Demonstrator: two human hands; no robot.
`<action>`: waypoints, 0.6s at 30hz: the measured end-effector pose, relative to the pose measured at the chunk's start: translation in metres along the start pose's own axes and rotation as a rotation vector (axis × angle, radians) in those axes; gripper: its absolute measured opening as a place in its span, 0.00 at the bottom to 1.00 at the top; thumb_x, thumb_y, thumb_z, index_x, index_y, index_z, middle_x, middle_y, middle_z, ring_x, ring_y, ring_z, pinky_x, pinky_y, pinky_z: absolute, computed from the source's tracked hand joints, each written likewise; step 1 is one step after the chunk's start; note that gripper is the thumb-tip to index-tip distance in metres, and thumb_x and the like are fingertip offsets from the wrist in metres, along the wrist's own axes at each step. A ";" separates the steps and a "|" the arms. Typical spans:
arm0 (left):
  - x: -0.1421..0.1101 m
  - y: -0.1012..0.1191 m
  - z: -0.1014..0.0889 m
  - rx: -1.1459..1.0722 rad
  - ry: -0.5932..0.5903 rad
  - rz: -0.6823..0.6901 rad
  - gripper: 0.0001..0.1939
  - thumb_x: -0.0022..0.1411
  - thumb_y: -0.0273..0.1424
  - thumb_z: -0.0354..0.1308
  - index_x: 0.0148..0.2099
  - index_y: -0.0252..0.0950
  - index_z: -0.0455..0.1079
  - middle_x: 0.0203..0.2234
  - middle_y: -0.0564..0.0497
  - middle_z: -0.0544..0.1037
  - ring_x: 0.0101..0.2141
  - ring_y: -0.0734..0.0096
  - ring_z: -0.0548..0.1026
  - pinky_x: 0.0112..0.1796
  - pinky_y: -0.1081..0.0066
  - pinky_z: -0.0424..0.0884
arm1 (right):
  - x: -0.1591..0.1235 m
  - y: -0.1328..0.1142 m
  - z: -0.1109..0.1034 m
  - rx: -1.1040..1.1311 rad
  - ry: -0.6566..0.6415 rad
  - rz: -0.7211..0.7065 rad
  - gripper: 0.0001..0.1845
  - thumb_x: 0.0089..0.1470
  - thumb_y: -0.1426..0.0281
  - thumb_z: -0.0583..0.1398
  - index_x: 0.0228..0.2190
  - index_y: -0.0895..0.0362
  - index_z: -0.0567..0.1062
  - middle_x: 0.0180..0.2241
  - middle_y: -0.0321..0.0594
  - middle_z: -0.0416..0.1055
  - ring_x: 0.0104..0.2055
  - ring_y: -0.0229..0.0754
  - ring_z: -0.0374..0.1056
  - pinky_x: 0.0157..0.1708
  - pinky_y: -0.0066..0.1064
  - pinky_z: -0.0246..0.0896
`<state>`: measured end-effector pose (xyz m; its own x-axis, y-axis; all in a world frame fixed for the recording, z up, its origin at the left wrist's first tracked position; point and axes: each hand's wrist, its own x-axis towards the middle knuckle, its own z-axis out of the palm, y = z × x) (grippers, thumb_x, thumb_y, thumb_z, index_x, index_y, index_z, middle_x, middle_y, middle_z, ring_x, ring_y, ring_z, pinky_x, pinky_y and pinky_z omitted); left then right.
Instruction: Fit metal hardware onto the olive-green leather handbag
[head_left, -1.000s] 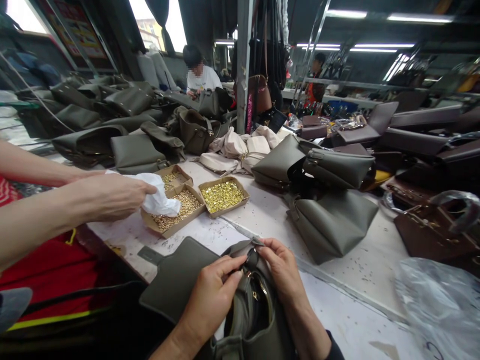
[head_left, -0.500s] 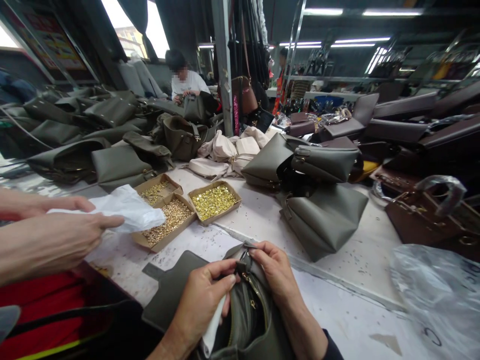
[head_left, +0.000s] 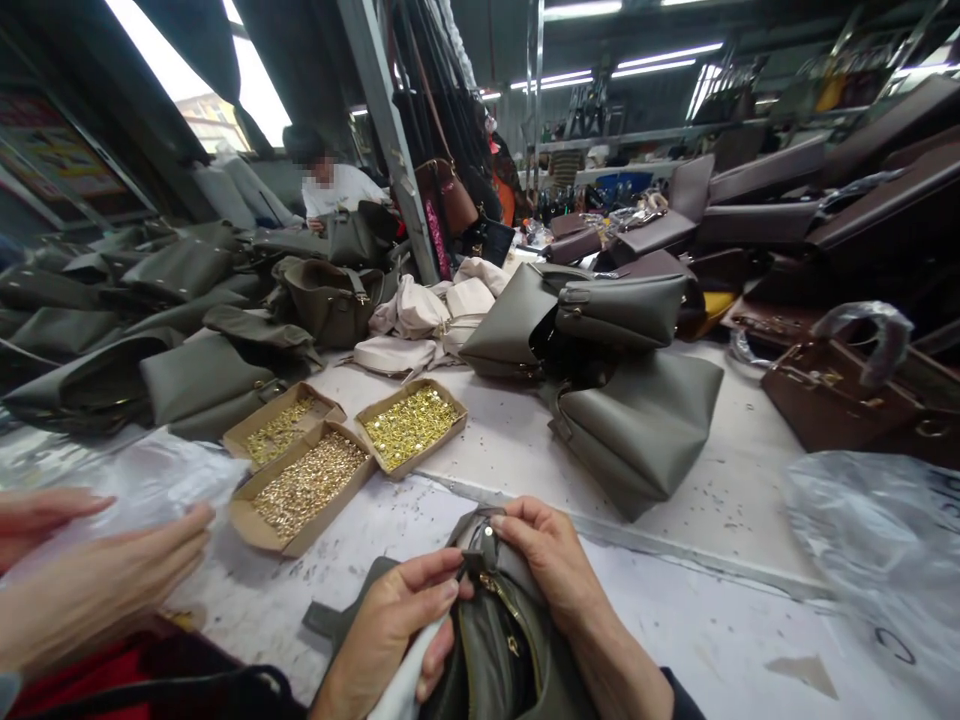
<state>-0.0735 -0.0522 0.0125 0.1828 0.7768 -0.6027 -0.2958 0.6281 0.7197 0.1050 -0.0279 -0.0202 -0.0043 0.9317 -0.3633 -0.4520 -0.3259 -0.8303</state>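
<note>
An olive-green handbag (head_left: 502,650) lies open at the near edge of the white table (head_left: 705,540). My left hand (head_left: 390,625) pinches the top end of the bag by its gold zipper and also grips a piece of white paper (head_left: 401,685). My right hand (head_left: 551,555) pinches the same top end of the bag from the other side, fingers closed on the dark fabric tab. Both hands touch at the zipper end.
Three cardboard trays of small gold hardware (head_left: 409,425) sit left of centre. A co-worker's hands (head_left: 97,580) hold thin white paper at the left. Green bags (head_left: 637,425), cream pouches (head_left: 420,305) and brown bags (head_left: 832,390) lie around. A clear plastic bag (head_left: 877,540) lies at the right.
The co-worker's hands drew the white paper back from over the trays toward the left edge. My view shifted. My hands kept their pinch on the bag's zipper end.
</note>
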 end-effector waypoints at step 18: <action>-0.009 0.080 -0.050 0.338 0.233 0.646 0.27 0.52 0.37 0.72 0.54 0.44 0.74 0.34 0.53 0.82 0.16 0.78 0.69 0.15 0.78 0.66 | -0.005 0.003 0.001 -0.064 -0.037 -0.074 0.16 0.44 0.64 0.67 0.35 0.60 0.75 0.24 0.36 0.76 0.22 0.35 0.64 0.22 0.24 0.51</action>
<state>-0.1456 -0.0112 0.0588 -0.1426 0.9882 -0.0562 0.0329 0.0615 0.9976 0.1027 -0.0332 -0.0206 -0.0066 0.9586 -0.2848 -0.3949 -0.2642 -0.8799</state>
